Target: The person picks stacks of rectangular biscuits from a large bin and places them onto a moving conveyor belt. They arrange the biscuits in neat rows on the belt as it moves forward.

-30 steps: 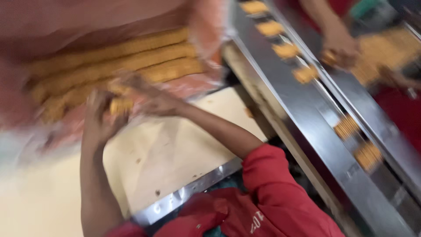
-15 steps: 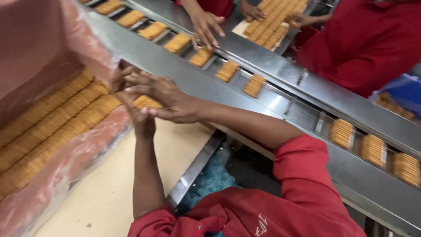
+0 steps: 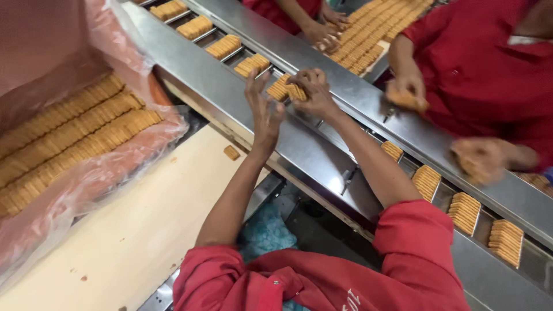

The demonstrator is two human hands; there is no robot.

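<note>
Golden-brown, thin square biscuits packed on edge in a short stack (image 3: 286,90), sitting in the steel conveyor (image 3: 322,147) slot under the closed, gripping right hand (image 3: 311,92), with open left hand (image 3: 262,109) just beside, fingers spread.

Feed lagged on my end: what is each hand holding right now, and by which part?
The right hand presses down on top of a stack of biscuits in the conveyor channel. The left hand is open beside it, holding nothing.
</note>
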